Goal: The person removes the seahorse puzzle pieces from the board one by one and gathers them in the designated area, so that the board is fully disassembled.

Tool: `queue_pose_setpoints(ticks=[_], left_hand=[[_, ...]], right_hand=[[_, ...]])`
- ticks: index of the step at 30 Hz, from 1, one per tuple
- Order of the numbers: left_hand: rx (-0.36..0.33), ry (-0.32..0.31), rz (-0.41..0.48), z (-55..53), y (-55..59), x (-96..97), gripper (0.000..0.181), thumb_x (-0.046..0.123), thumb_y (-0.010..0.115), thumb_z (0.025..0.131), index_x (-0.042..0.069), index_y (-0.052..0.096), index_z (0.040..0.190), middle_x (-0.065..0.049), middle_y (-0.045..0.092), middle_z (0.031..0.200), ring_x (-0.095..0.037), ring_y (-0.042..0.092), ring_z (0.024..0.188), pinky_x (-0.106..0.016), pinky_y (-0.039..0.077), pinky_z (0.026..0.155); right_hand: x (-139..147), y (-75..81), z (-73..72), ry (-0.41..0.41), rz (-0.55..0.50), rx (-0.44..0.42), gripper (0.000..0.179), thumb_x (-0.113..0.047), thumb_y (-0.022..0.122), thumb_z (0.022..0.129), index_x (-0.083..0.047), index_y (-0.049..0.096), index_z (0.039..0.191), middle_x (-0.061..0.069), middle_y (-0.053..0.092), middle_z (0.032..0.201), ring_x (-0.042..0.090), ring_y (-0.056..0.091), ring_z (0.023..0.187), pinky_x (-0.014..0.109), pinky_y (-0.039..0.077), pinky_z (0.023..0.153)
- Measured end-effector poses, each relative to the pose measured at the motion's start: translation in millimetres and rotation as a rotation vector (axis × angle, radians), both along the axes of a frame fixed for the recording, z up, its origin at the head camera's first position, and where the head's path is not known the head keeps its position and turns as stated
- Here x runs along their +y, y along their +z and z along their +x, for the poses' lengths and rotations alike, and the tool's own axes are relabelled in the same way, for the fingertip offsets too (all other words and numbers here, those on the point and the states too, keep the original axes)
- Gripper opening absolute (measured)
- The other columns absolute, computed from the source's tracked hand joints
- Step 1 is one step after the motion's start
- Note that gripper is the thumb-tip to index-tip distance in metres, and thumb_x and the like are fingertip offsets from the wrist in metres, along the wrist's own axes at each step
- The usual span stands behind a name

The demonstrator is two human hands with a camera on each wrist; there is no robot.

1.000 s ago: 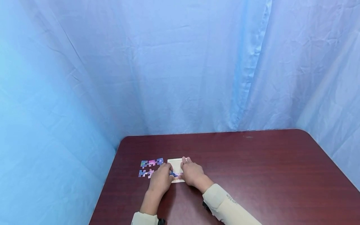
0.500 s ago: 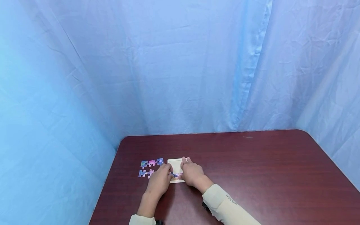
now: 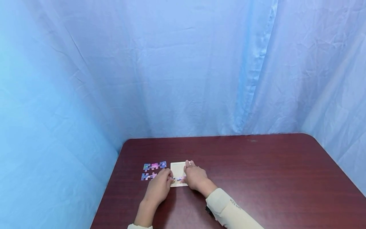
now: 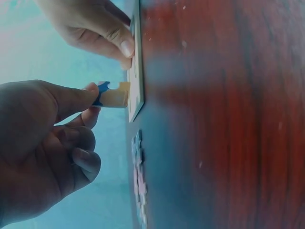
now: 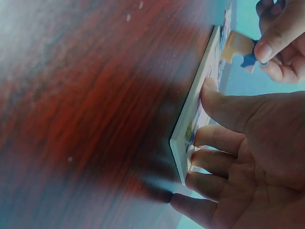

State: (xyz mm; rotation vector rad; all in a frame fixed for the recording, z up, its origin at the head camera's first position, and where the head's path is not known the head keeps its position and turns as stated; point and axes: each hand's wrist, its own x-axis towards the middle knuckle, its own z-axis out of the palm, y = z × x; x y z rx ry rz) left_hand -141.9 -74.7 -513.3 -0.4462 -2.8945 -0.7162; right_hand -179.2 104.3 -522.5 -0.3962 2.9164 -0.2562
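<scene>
A blue and tan jigsaw piece [image 4: 114, 97] is pinched between the thumb and fingertip of my left hand [image 3: 158, 186]. It stands on edge right at the lower left corner of a cream puzzle tray [image 3: 178, 168]. My right hand [image 3: 196, 176] rests across the tray's right side, fingers extended and thumb [image 5: 209, 95] pressing near its front edge. Fitted pieces [image 3: 180, 179] show along the tray's near side, partly covered by the right hand. Bare backing fills its far part.
Several loose jigsaw pieces [image 3: 154, 166], pink and blue, lie in two rows left of the tray, some hidden behind the left hand. The dark red-brown table [image 3: 257, 175] extends to the right. Blue curtains [image 3: 183, 70] hang behind and at both sides.
My left hand has drawn a little left and toward me with the jigsaw piece, uncovering more of the tray's left side. The right hand has stayed in place.
</scene>
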Motion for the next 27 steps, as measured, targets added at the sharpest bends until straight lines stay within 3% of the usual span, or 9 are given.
queue_pose_setpoints(ticks=[7, 20, 27], left_hand=[[-0.013, 0.047, -0.016, 2.5, 3.3, -14.0, 0.009, 0.012, 0.075, 0.096, 0.015, 0.066, 0.094, 0.006, 0.059, 0.086, -0.008, 0.057, 0.072, -0.032, 0.049, 0.064], [-0.171, 0.208, -0.064, 3.3, 8.5, -48.2, 0.007, 0.010, 0.065, 0.102, 0.009, 0.070, 0.097, -0.002, 0.064, 0.089, -0.015, 0.059, 0.074, -0.043, 0.055, 0.071], [-0.213, 0.279, -0.088, 3.0, 10.8, -62.4, 0.016, 0.009, 0.059, 0.103, 0.009, 0.066, 0.089, -0.005, 0.061, 0.087, -0.018, 0.056, 0.071, -0.040, 0.050, 0.066]], right_hand=[[1.4, -1.0, 2.4, -0.005, -0.019, -0.007, 0.061, -0.039, 0.076, 0.094, -0.007, 0.064, 0.145, 0.012, 0.049, 0.164, 0.030, 0.047, 0.153, 0.050, 0.052, 0.112], [0.1, -1.5, 1.3, -0.006, -0.009, -0.056, 0.062, -0.039, 0.071, 0.099, -0.008, 0.059, 0.150, 0.009, 0.041, 0.169, 0.027, 0.038, 0.159, 0.046, 0.048, 0.117], [-0.2, 0.5, 0.9, -0.007, -0.006, -0.061, 0.062, -0.040, 0.071, 0.099, -0.009, 0.058, 0.151, 0.009, 0.040, 0.170, 0.026, 0.037, 0.160, 0.047, 0.048, 0.118]])
